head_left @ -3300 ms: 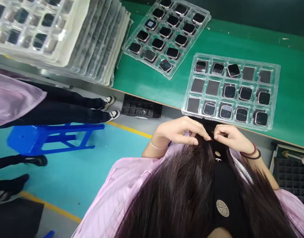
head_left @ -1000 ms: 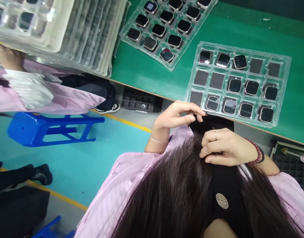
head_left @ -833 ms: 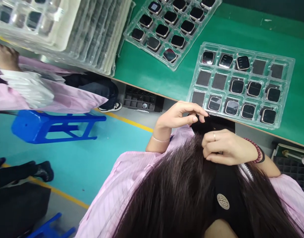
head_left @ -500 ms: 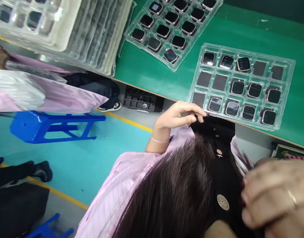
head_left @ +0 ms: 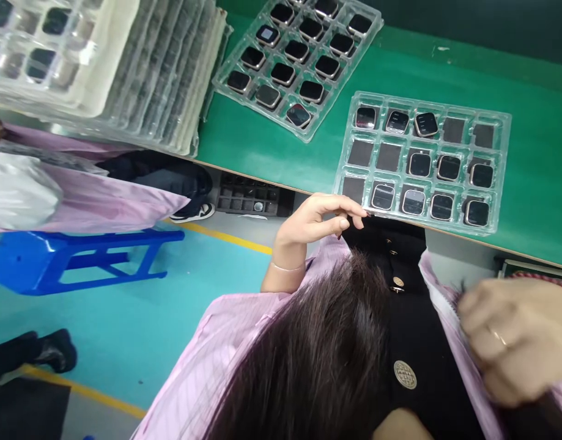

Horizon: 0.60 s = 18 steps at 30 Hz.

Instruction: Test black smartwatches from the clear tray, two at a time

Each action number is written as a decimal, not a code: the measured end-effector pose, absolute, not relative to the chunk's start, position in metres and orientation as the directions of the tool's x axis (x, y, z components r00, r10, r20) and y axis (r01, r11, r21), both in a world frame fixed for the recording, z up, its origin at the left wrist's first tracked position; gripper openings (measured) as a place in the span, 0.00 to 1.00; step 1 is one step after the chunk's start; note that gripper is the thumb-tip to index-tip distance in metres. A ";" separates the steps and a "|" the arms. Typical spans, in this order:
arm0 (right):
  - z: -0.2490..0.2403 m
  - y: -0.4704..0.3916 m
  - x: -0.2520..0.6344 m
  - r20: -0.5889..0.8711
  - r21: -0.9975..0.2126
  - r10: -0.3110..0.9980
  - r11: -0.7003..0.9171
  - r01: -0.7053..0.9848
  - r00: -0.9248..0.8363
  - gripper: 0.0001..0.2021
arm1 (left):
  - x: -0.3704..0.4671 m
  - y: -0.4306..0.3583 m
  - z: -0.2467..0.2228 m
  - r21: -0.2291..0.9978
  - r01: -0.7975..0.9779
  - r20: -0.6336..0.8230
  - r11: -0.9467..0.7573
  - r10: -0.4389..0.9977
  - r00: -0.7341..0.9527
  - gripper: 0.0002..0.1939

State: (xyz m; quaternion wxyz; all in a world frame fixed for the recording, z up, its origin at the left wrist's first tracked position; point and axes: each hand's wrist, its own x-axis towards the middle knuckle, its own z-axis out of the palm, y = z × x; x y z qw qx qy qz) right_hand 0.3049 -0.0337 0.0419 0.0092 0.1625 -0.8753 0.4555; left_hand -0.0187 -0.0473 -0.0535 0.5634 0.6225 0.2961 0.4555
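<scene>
My left hand (head_left: 320, 219) rests at the table's front edge, its fingers loosely bent and apart, holding nothing. Its fingertips are beside the lower left corner of a clear plastic tray (head_left: 371, 155), which has watch faces in some pockets and dark pads in others. My right hand (head_left: 514, 339), blurred and curled, is raised close to the camera at the right, near the open shirt front. A few dark hair strands show by its fingers; what it grips is hidden. Long dark hair (head_left: 308, 354) hangs down the middle of the view.
Another tray of watches (head_left: 315, 125) lies slanted on the green table (head_left: 257, 143). Stacked trays (head_left: 147, 79) stand at the left. Beyond are a person's pink sleeve (head_left: 120, 189), a blue stool (head_left: 55, 260) and a dark shoe (head_left: 58, 350) on the floor.
The whole view has shifted, so the trays sit further left. My right hand has moved up and looks smaller, its fingers more curled. My left hand keeps its pose by the tray.
</scene>
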 end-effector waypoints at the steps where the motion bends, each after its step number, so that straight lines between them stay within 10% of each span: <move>1: 0.035 -0.021 0.299 0.177 -0.873 -0.304 0.391 -0.292 -0.936 0.28 | -0.018 -0.047 -0.053 0.972 -0.143 0.230 -0.187 0.884 0.407 0.15; 7: -0.014 0.011 0.285 0.002 -0.963 0.223 0.264 0.058 -0.975 0.17 | -0.022 -0.051 -0.056 0.978 -0.137 0.202 -0.159 0.890 0.408 0.15; 18: 0.034 -0.002 0.321 -0.014 -0.901 0.439 0.385 0.202 -0.898 0.12 | -0.020 -0.051 -0.050 0.969 -0.165 0.236 -0.184 0.885 0.402 0.14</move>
